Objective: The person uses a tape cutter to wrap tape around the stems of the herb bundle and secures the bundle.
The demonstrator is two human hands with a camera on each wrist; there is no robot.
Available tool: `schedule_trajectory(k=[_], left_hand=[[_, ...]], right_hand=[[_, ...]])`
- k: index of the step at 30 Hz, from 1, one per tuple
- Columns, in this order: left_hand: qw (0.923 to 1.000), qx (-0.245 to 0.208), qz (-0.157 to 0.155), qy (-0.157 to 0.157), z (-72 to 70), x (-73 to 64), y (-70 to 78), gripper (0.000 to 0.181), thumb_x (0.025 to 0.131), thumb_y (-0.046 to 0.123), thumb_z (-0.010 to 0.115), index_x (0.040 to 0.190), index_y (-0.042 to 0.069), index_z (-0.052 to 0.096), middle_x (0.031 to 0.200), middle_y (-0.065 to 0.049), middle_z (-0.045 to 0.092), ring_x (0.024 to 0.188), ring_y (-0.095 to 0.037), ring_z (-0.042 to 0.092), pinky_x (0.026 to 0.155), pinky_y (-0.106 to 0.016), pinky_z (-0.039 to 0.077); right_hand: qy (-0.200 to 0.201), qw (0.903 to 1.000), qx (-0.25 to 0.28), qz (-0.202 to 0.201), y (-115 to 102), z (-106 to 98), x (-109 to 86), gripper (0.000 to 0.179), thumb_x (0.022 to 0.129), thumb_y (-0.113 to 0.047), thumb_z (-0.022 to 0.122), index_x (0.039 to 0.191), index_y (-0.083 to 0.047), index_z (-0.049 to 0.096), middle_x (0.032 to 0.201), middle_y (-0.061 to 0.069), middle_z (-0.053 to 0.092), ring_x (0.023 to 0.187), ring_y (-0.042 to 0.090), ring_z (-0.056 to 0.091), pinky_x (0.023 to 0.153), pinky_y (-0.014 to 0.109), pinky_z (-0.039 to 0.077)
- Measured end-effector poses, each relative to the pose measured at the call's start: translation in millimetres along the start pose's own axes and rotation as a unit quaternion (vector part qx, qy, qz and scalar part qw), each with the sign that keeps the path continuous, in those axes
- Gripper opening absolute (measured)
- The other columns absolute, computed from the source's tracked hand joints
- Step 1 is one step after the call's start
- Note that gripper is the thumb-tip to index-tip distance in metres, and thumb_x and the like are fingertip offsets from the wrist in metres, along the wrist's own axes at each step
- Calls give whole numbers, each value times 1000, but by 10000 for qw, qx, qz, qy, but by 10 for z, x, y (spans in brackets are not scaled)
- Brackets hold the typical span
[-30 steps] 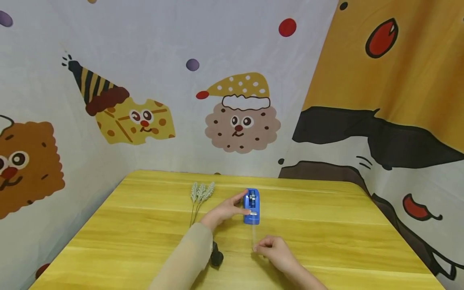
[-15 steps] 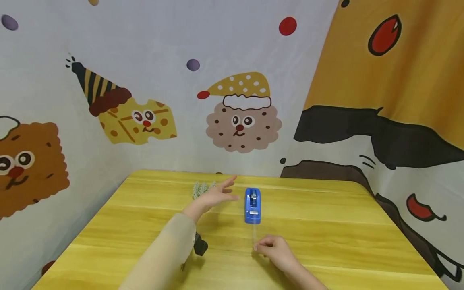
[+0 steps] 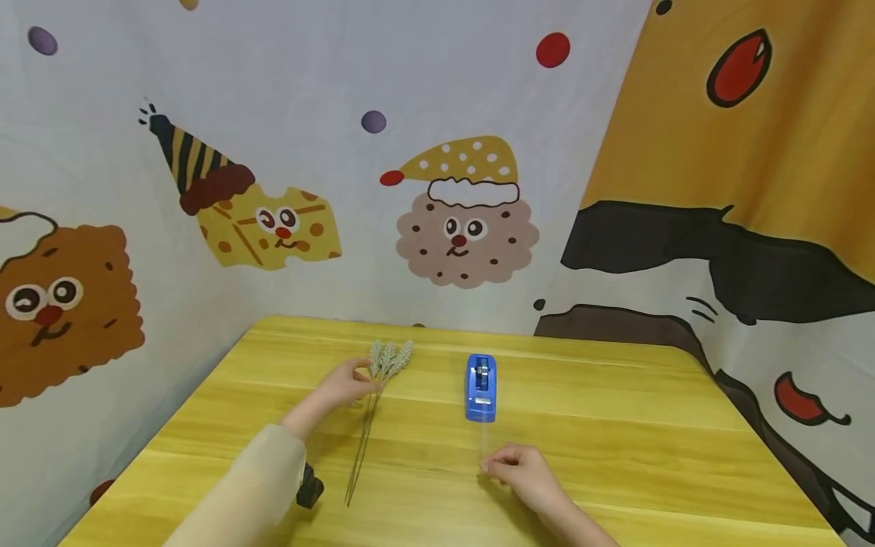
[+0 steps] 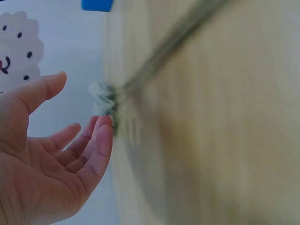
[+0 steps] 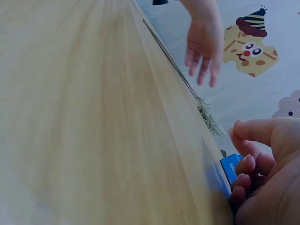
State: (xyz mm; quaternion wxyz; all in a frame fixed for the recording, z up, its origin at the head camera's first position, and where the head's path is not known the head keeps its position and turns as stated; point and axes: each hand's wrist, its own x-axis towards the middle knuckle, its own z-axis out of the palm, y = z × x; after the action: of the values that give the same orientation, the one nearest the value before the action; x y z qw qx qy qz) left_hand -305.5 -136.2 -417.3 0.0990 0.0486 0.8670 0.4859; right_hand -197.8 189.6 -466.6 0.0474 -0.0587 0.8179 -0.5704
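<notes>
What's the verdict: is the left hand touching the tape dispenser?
No, the left hand is over by the dried flowers, apart from the blue tape dispenser.

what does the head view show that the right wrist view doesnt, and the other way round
Only the head view shows the tape strip running from the dispenser to the right hand, and the brown biscuit print on the backdrop.

Only the right wrist view shows lettering on the dispenser.

Both show the dispenser, the right hand, the left hand, the sprigs, the cheese print, the backdrop and the table.
</notes>
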Motion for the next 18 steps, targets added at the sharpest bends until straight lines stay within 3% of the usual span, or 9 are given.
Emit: schedule_trajectory(k=[3, 6, 10, 18], left_hand=[[9995, -69, -298, 38, -9, -65, -106, 66, 88, 19, 71, 140, -6, 37, 111, -23, 61, 70, -27, 61, 60, -38, 54], [9984, -190, -515, -135, 21, -106, -161, 69, 87, 20, 72, 137, -7, 34, 98, -19, 64, 58, -22, 58, 52, -33, 51], [9967, -308, -678, -336, 85, -139, -192, 72, 85, 19, 74, 135, -7, 30, 79, -15, 59, 52, -20, 54, 48, -30, 49], [9965, -389, -720, -186, 175, -149, -221, 65, 81, 9, 77, 129, -4, 36, 65, -10, 55, 47, -17, 52, 46, -29, 49]], right_hand=[[-4, 10000, 23, 18, -10, 6, -5, 17, 82, -12, 72, 89, 4, 73, 82, 2, 63, 70, 11, 52, 59, 22, 44], [16, 10000, -14, 34, -9, -4, -6, 17, 83, -11, 72, 90, 4, 73, 83, 2, 63, 70, 12, 52, 60, 22, 44], [22, 9999, -72, 70, 15, -3, 4, 17, 84, -11, 71, 90, 5, 72, 85, 3, 64, 71, 13, 52, 61, 23, 44], [2, 10000, -12, 3, 16, 3, -1, 17, 83, -11, 72, 89, 5, 72, 85, 3, 65, 73, 12, 53, 62, 23, 45]])
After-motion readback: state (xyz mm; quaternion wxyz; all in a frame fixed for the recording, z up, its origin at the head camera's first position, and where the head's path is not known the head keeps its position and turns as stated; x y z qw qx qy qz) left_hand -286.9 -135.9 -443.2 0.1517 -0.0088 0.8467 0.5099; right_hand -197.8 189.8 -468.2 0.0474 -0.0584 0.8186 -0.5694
